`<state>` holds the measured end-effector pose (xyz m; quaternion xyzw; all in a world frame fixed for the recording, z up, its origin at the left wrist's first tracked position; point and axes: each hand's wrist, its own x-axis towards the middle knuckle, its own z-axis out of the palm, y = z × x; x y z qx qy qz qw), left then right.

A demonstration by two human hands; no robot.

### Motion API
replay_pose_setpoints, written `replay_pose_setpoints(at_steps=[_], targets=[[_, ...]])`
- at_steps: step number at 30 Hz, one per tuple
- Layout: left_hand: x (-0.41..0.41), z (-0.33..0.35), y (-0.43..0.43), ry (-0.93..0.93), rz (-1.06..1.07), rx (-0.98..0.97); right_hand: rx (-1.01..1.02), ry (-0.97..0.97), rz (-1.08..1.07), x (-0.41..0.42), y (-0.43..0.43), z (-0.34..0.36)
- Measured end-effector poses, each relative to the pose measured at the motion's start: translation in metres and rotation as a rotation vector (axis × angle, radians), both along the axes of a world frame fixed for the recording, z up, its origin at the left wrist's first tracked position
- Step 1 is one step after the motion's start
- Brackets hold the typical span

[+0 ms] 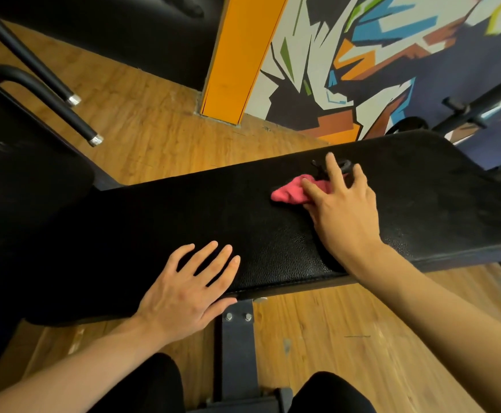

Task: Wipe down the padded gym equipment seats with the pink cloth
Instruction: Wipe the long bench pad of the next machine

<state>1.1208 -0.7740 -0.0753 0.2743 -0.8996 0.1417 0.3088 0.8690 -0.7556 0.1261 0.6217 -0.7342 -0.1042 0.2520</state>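
we see a long black padded leather bench seat (pixel 183 222) running across the view, its near edge stitched and its far edge meeting wood-plank floor (pixel 153 138). our right hand (pixel 343 210) lies on the pad toward its far right part, fingers spread and pressing down on a crumpled pink cloth (pixel 288 192); a small black clip-like object (pixel 346 166) sits just past the fingertips, near the far edge. our left hand (pixel 189 290) rests flat at the near edge, fingers spread, thumb hooked over the rim, holding nothing. left of the cloth the pad lies bare up to a second black cushion (pixel 19 180). a dark metal bench post (pixel 238 347) stands under the near edge.
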Motion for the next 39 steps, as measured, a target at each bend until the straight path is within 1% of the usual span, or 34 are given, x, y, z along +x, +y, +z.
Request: replay_pose_setpoints(at_steps=[4,7,14,16,19,20,22,24,26,29,32,35,37,39], targets=[[-0.001,-0.002,-0.001,0.010,0.006,-0.005,0.053,0.009,0.121,-0.002,0.014,-0.012],[-0.001,-0.003,-0.001,0.019,0.005,-0.003,0.133,-0.071,0.190,-0.003,-0.003,-0.019],[0.000,0.000,-0.001,0.013,0.004,-0.002,0.179,-0.116,0.075,-0.010,-0.063,-0.010],[0.000,0.001,0.000,0.015,0.005,0.002,0.158,-0.142,0.086,-0.004,-0.055,-0.005],[0.000,-0.001,0.000,0.016,0.005,0.007,0.155,-0.078,0.147,-0.002,-0.012,0.002],[0.000,-0.001,-0.001,0.020,0.004,0.008,0.151,-0.090,0.173,-0.001,0.005,0.001],[0.000,-0.003,-0.001,0.022,0.003,0.003,0.113,-0.185,0.173,-0.002,0.017,0.000],[0.000,-0.002,-0.001,0.017,-0.002,-0.009,0.090,-0.191,0.120,-0.009,-0.005,-0.003],[0.001,-0.002,-0.001,0.012,0.001,-0.015,0.101,-0.174,0.057,-0.014,-0.047,-0.010],[0.001,-0.002,-0.001,0.009,0.006,-0.015,0.056,-0.224,-0.036,-0.008,-0.109,-0.009],[0.000,0.001,-0.002,0.006,0.007,-0.017,0.108,-0.211,-0.079,-0.006,-0.137,-0.004],[0.000,0.001,0.000,0.013,0.002,-0.007,0.094,-0.070,0.016,0.001,-0.105,-0.008],[0.000,0.001,0.000,0.018,-0.001,-0.005,0.068,-0.027,0.079,0.014,-0.049,-0.017],[0.000,0.000,0.000,0.016,-0.002,-0.007,0.081,-0.035,0.156,0.033,0.017,-0.018]])
